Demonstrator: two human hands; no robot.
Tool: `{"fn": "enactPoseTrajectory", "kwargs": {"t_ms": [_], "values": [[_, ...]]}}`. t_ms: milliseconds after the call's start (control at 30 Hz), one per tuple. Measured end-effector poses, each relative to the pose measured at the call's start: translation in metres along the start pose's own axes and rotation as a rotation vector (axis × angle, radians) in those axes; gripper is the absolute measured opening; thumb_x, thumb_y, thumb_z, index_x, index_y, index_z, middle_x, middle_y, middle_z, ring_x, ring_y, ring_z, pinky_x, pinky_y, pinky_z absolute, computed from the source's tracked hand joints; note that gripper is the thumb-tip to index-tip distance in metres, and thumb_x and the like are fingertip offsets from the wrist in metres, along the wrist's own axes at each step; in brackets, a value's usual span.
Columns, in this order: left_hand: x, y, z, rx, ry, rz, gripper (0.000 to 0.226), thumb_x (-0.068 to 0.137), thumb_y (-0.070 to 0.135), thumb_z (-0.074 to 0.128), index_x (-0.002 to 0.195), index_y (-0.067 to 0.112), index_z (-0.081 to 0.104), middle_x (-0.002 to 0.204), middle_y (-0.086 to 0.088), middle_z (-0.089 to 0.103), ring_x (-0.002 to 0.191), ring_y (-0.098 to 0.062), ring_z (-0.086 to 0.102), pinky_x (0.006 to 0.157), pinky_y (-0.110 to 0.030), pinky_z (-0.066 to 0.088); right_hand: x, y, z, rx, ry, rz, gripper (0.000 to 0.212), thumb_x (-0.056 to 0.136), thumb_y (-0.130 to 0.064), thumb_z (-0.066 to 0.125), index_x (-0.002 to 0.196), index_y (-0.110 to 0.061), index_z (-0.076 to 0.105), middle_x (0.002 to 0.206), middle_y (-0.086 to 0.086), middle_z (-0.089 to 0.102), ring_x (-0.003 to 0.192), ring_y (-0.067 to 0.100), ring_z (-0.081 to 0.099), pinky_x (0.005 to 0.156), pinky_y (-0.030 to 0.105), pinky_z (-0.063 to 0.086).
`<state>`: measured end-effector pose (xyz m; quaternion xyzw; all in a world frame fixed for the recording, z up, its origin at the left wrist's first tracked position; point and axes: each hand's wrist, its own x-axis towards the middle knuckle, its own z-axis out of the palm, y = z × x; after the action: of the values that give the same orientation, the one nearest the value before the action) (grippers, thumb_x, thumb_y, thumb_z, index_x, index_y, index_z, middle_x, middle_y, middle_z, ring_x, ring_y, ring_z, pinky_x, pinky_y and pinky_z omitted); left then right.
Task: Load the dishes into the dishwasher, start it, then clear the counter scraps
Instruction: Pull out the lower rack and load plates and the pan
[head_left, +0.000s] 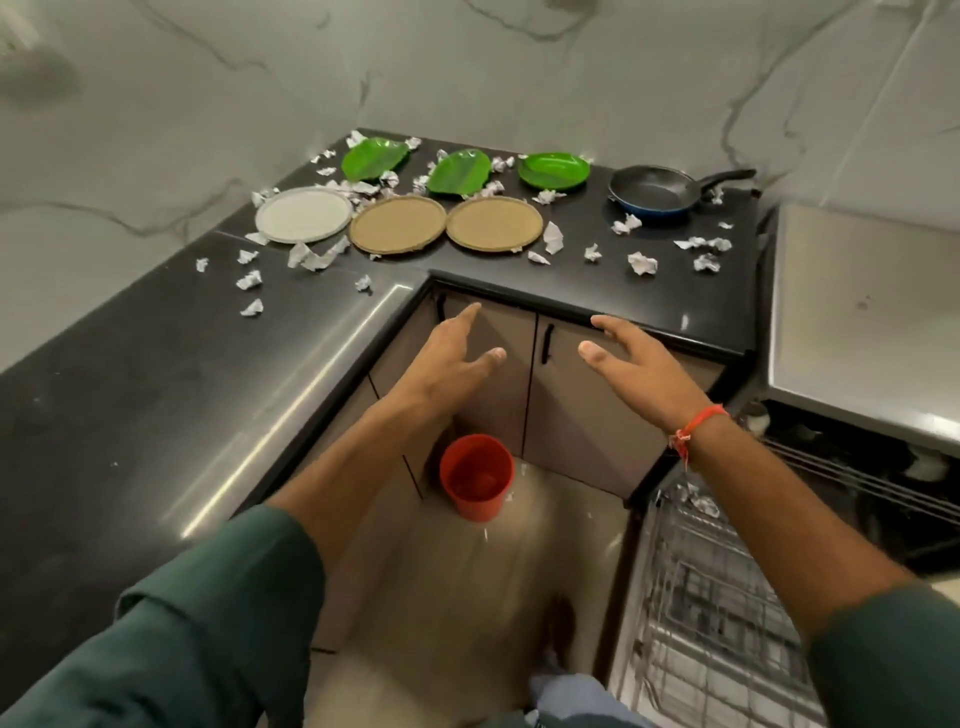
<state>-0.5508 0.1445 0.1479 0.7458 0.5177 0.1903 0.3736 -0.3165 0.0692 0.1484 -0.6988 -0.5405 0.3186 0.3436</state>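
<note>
Both hands are held open above the floor, nothing gripped.
The left hand (457, 353) and right hand (639, 364) are spread; plates (397, 223) and paper scraps (641, 262) lie on the counter (156, 374) at 12 o'clock; a red bucket (475, 475), seemingly empty, stands below; the dishwasher rack (717, 613) sits at 4 o'clock.

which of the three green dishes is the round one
The green round plate, rightmost of the green three and nearest the frying pan. The two green leaf-shaped plates to its left have pointed, elongated outlines.
</note>
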Motion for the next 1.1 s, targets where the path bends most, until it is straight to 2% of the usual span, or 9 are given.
{"fn": "enactPoseTrajectory", "kwargs": {"t_ms": [167,367,500,667,767,867,933,1033,1100], "values": [[0.061,-0.009,-0.019,-0.105,0.056,-0.121,0.073,0.100,0.040,0.059,0.161,0.027,0.021,0.164,-0.003,0.027,0.148,-0.022,0.032,0.113,-0.030,0.030,0.070,-0.001,0.008,0.103,-0.028,0.002,0.052,0.098,-0.045,0.058,0.147,-0.033,0.046,0.153,-0.006,0.044,0.143,0.011,0.037,0.117,0.036,0.032],[0.137,-0.008,-0.030,-0.147,0.045,-0.179,0.086,0.086,0.058,0.061,0.159,0.029,0.026,0.162,-0.002,0.034,0.147,-0.022,0.034,0.120,-0.046,0.032,0.154,-0.008,0.010,0.163,-0.081,0.017,0.053,0.097,-0.045,0.060,0.147,-0.034,0.046,0.154,-0.001,0.044,0.143,0.016,0.039,0.115,0.037,0.036],[0.190,-0.021,-0.036,-0.206,0.041,-0.234,0.071,0.099,0.041,0.060,0.159,0.025,0.026,0.162,-0.006,0.031,0.147,-0.023,0.033,0.119,-0.042,0.033,0.199,-0.015,0.013,0.209,-0.091,0.034,0.051,0.098,-0.041,0.061,0.146,-0.036,0.044,0.155,0.000,0.042,0.143,0.017,0.038,0.113,0.037,0.036],[0.272,-0.048,-0.045,-0.571,0.049,-0.461,0.059,0.101,0.033,0.057,0.154,0.021,0.033,0.145,-0.006,0.047,0.128,-0.022,0.049,0.105,-0.040,0.043,0.249,-0.013,0.037,0.218,-0.068,0.085,0.053,0.096,-0.044,0.062,0.147,-0.036,0.046,0.153,-0.005,0.044,0.142,0.014,0.040,0.116,0.041,0.037],[0.322,-0.065,-0.044,-0.602,0.050,-0.486,0.063,0.101,0.029,0.058,0.156,0.017,0.030,0.141,-0.004,0.046,0.116,-0.018,0.051,0.099,-0.038,0.043,0.277,-0.010,0.053,0.180,-0.023,0.143,0.055,0.097,-0.045,0.061,0.148,-0.034,0.045,0.152,-0.006,0.045,0.141,0.013,0.041,0.116,0.039,0.036],[0.368,-0.078,-0.048,-0.631,0.072,-0.494,0.067,0.101,0.027,0.059,0.158,0.016,0.025,0.144,-0.005,0.044,0.086,-0.009,0.051,0.085,-0.036,0.046,0.306,-0.013,0.068,0.131,-0.013,0.188,0.057,0.097,-0.047,0.060,0.149,-0.032,0.044,0.154,-0.004,0.045,0.143,0.015,0.040,0.116,0.041,0.037],[0.389,-0.087,-0.050,-0.673,0.068,-0.519,0.065,0.100,0.027,0.059,0.156,0.017,0.027,0.150,-0.005,0.041,0.092,-0.010,0.051,0.086,-0.036,0.047,0.320,-0.016,0.078,0.123,-0.012,0.216,0.057,0.098,-0.045,0.059,0.150,-0.031,0.042,0.155,-0.003,0.043,0.144,0.017,0.039,0.116,0.040,0.036],[0.410,-0.102,-0.049,-0.739,0.021,-0.544,0.066,0.099,0.025,0.061,0.155,0.015,0.028,0.155,-0.006,0.034,0.128,-0.025,0.047,0.099,-0.037,0.045,0.338,-0.021,0.094,0.135,-0.003,0.259,0.054,0.099,-0.043,0.058,0.150,-0.031,0.043,0.155,-0.003,0.043,0.144,0.017,0.039,0.116,0.039,0.035],[0.419,-0.109,-0.046,-0.800,-0.009,-0.568,0.064,0.099,0.022,0.061,0.154,0.012,0.030,0.156,-0.010,0.033,0.134,-0.028,0.044,0.101,-0.036,0.044,0.345,-0.024,0.103,0.141,-0.009,0.283,0.055,0.098,-0.045,0.058,0.149,-0.033,0.043,0.156,-0.003,0.043,0.144,0.018,0.039,0.117,0.040,0.035]]}}
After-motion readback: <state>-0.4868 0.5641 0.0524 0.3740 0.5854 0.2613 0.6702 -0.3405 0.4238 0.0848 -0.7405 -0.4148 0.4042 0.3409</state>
